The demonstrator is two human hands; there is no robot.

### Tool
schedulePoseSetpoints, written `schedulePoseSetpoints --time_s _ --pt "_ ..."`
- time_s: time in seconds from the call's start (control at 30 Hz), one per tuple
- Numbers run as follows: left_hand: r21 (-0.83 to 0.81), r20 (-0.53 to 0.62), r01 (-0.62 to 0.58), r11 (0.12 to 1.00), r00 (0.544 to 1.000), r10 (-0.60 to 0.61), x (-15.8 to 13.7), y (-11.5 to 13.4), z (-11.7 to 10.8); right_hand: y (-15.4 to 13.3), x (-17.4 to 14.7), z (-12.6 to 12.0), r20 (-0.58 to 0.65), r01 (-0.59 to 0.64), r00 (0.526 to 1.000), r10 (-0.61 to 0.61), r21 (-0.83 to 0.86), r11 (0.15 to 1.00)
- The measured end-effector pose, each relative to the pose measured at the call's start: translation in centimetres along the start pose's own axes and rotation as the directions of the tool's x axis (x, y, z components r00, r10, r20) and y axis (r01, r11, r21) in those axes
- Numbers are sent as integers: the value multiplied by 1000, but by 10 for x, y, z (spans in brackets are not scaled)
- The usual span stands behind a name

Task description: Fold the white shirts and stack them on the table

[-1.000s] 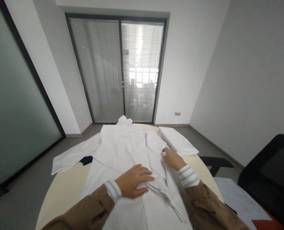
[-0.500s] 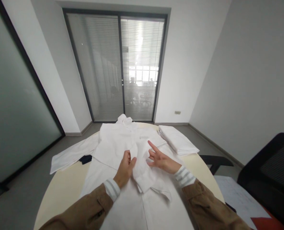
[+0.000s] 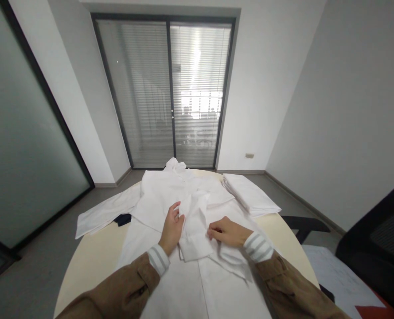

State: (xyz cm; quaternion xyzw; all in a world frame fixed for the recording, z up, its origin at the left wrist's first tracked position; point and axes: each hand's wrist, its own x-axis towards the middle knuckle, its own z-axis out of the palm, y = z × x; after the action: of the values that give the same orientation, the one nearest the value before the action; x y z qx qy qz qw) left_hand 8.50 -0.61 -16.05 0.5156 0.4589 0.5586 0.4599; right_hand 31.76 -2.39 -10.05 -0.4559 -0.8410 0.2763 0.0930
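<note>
A white shirt (image 3: 157, 195) lies spread over the round table, its collar at the far edge and one sleeve (image 3: 103, 212) stretched out to the left. The other sleeve (image 3: 195, 235) is folded across the front, with its cuff end toward me. My left hand (image 3: 172, 228) rests along the left side of that folded sleeve, fingers curved and apart, with nothing gripped. At the sleeve's right edge, my right hand (image 3: 229, 231) has its thumb and fingertips pinched together on the cloth. Its palm is turned down, hiding part of the fabric.
A folded white cloth (image 3: 250, 195) lies at the table's right rear. Something dark blue (image 3: 122, 219) shows beneath the left sleeve. The pale tabletop (image 3: 83, 270) ends in a curved edge. To the right are a black chair (image 3: 376, 239) and papers (image 3: 339, 270).
My right hand has gone from spread fingers to a pinch at the sleeve's edge. My left fingers have loosened. The folded sleeve now lies flatter and straighter.
</note>
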Motion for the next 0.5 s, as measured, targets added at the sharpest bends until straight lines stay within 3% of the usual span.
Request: schedulePoseSetpoints --time_s 0.17,0.3,0.4,0.5 --pt "93 5 -57 994 998 56 4 -7 -2 10 -7 -15 -26 -138 990 136 -100 985" --pt "110 49 -109 988 993 104 4 -11 -1 25 -12 -21 -103 -304 952 288 -220 927" --pt "144 62 -112 983 993 104 5 -14 -2 31 -16 -22 -81 -375 927 367 -167 912" --pt "146 72 -108 983 993 98 4 -13 -3 36 -22 -24 -8 -372 927 374 -131 919"
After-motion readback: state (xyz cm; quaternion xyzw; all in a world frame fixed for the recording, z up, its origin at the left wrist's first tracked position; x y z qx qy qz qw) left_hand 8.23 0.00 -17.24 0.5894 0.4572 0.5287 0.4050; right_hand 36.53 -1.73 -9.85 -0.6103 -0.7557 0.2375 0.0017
